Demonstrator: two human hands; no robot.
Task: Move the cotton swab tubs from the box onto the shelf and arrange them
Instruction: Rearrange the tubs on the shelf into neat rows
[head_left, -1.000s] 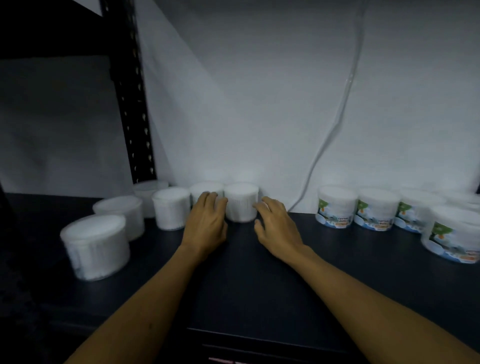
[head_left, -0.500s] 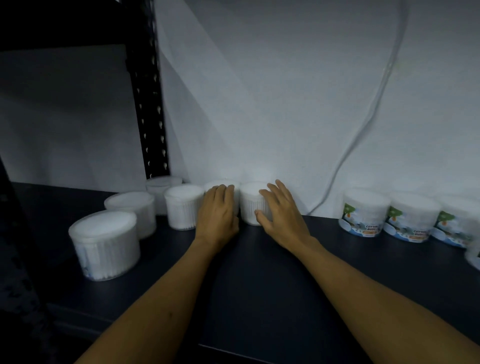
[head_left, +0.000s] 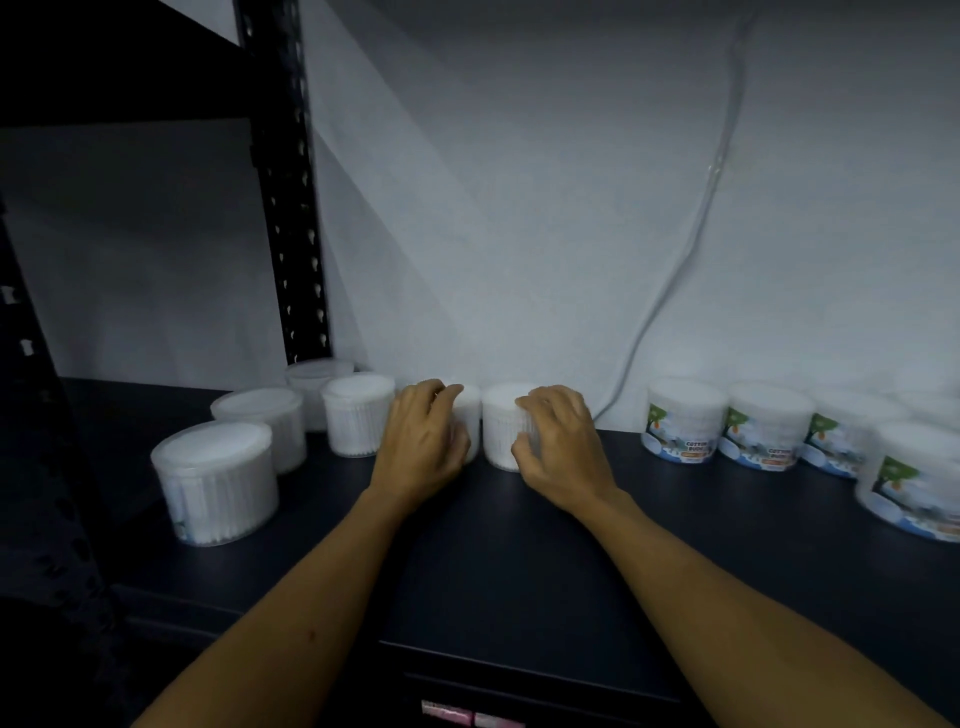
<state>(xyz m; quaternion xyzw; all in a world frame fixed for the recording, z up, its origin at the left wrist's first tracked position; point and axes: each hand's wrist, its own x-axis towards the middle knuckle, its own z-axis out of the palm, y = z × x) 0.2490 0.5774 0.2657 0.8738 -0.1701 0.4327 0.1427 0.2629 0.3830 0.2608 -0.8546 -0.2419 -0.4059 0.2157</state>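
Several round clear tubs of white cotton swabs stand on a dark shelf (head_left: 519, 561). My left hand (head_left: 423, 441) curls around one tub (head_left: 467, 415) near the back wall, hiding most of it. My right hand (head_left: 561, 441) grips the tub (head_left: 501, 431) right beside it, fingers over its rim and front. More plain-faced tubs sit to the left: one (head_left: 357, 415) next to my left hand, one (head_left: 262, 423) further left, and the nearest (head_left: 215, 480) at the front left. Tubs with printed labels (head_left: 680, 421) line the right.
A black perforated shelf upright (head_left: 291, 218) rises at the back left, with another post (head_left: 31, 415) at the near left. A white wall with a thin cable (head_left: 691, 249) hanging down backs the shelf. The shelf's front edge (head_left: 519, 660) lies below my forearms.
Both hands went from lying flat against the two middle tubs to curling around them. The view shifted slightly and the two tubs look drawn a little away from the wall.
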